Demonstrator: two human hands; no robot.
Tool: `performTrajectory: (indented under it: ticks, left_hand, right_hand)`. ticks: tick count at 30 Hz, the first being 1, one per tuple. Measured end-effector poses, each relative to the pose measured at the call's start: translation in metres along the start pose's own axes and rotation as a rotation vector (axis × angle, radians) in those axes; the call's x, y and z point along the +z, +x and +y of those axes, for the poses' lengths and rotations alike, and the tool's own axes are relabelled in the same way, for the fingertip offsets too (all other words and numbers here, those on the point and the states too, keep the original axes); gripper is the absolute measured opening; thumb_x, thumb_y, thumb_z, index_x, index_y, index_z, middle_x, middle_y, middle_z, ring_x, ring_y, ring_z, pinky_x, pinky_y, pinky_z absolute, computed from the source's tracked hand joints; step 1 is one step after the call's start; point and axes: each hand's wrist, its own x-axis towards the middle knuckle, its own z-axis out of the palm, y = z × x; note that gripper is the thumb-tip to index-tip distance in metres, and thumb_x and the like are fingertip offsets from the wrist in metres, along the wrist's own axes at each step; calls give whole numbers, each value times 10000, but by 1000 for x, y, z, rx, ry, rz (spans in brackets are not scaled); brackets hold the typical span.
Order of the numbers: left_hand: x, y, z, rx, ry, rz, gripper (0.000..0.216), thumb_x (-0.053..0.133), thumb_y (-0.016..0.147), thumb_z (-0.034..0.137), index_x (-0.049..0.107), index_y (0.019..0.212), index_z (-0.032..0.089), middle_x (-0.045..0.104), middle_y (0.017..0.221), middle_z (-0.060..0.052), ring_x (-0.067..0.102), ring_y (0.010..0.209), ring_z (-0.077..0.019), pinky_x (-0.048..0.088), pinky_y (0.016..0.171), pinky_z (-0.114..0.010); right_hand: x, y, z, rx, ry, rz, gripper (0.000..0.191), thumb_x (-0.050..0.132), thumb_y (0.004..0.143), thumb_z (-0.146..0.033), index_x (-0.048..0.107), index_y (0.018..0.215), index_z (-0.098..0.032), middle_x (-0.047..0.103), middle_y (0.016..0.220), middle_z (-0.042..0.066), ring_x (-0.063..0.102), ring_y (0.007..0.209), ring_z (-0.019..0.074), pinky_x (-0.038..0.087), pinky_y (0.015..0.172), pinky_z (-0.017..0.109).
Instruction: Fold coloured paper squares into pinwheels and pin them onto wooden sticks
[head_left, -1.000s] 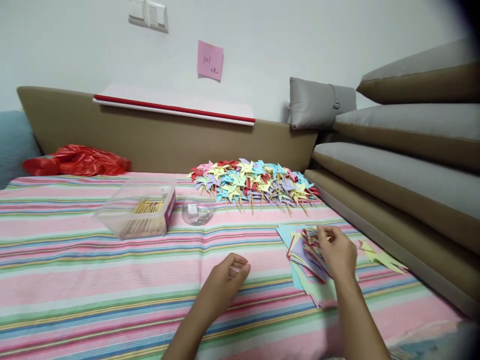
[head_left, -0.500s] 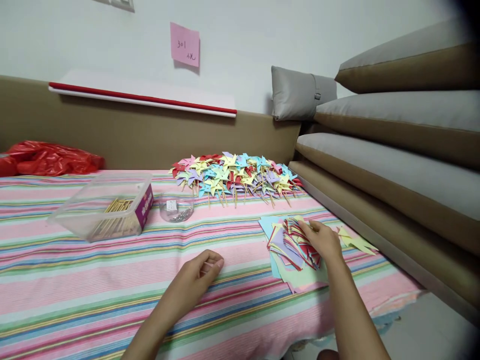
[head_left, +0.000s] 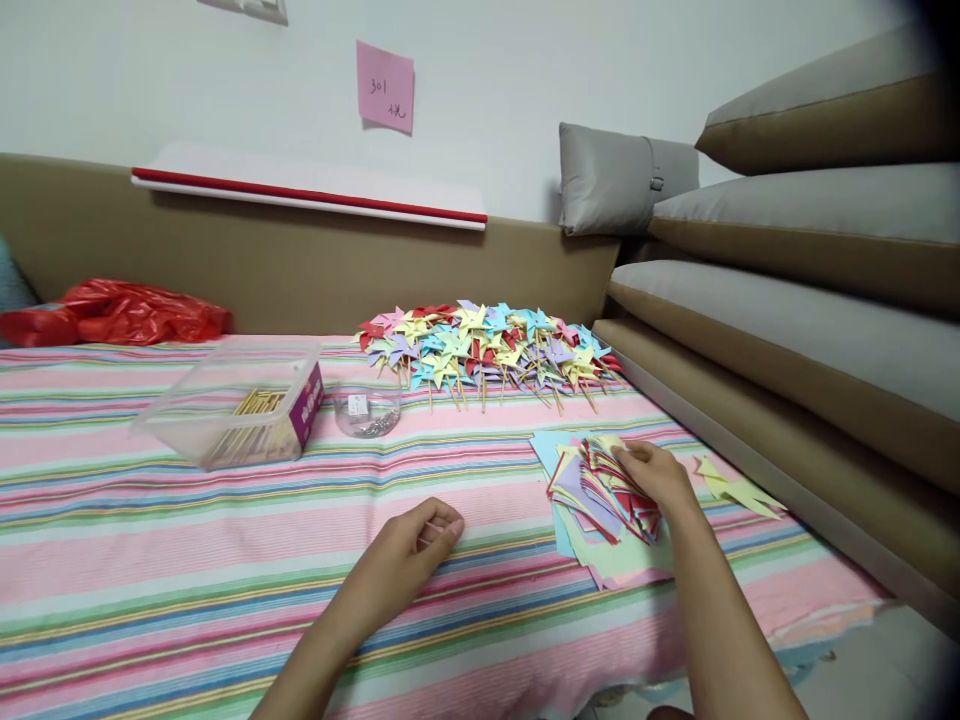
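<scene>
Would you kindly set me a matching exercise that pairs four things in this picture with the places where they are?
Things:
1. pink note
2. red bag
3. paper stack
4. sticks

Places:
A. inside the clear box
B. under the right hand
C. stuck on the wall
D. at the far left, beside the brown backrest

Pairs: 1-C, 2-D, 3-B, 4-A.
</scene>
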Motion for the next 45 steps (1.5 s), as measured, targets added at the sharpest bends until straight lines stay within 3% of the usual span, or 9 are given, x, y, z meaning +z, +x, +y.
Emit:
performTrajectory:
  ticks: [8,18,24,29,33,35,39,42,45]
  left_hand:
    - [2,-1,1,-33,17,-14,337,488,950,501,598,904,185,546,779,1,466,708,-155,366,659,-266]
    - [1,-3,5,-22,34,-15,318,483,956,476,602,913,184,565,798,-7,497,734,-163,386,681,-273]
    - [2,-4,6,-27,59,-4,305,490,952,464,605,899,186,572,783,-4,500,721,-162,385,677,-274]
    - [2,-6,5,-20,59,9,302,496,951,464,612,899,190,599,799,-12,524,735,-167,396,684,-276]
    - [1,-5,5,-5,26,42,316,499,953,478,622,910,190,600,797,-13,529,721,-166,396,667,-278]
    - [1,-2,3,17,-2,92,335,497,956,497,635,969,192,628,844,-28,563,766,-181,415,693,-289]
    - [2,3,2,-13,-192,244,423,544,928,546,620,1141,187,684,1091,-94,631,990,-235,466,841,-331]
    - [0,4,8,-36,-421,274,476,563,914,569,624,1178,178,691,1186,-110,640,1064,-248,481,893,-340]
    - [-3,1,15,-55,-576,241,465,635,883,547,661,1150,168,739,1073,-91,669,979,-240,497,855,-327]
  right_hand:
    - [-1,-2,-12,41,-107,-34,731,523,805,-708,699,1232,-143,731,1224,155,664,1144,375,507,895,424]
    - [-6,-15,-24,5,-208,-13,416,475,906,-473,794,1013,-229,780,989,138,703,921,325,471,716,364]
    - [-13,-27,-33,46,-193,190,428,412,937,-301,784,1060,-129,756,928,237,692,891,380,450,745,436]
    - [-36,-41,-44,34,-93,482,501,351,968,-287,646,1328,-100,704,1154,270,634,1084,415,406,885,513]
    - [-41,-57,-62,-81,291,583,510,370,975,-355,630,1315,-77,668,1224,253,578,1161,400,370,973,490]
    - [-28,-73,-80,-136,535,504,527,384,976,-462,667,1210,-84,694,1128,224,605,1070,370,410,932,470]
    - [19,-123,-129,-247,771,105,523,425,956,-596,706,1082,-173,743,940,93,669,837,256,520,733,349]
    - [42,-159,-162,-247,1155,-398,448,493,963,-559,654,1217,-228,746,993,55,674,811,219,533,701,317]
    - [44,-178,-182,-206,1348,-658,392,579,943,-515,666,1197,-229,737,953,37,651,763,198,527,662,294]
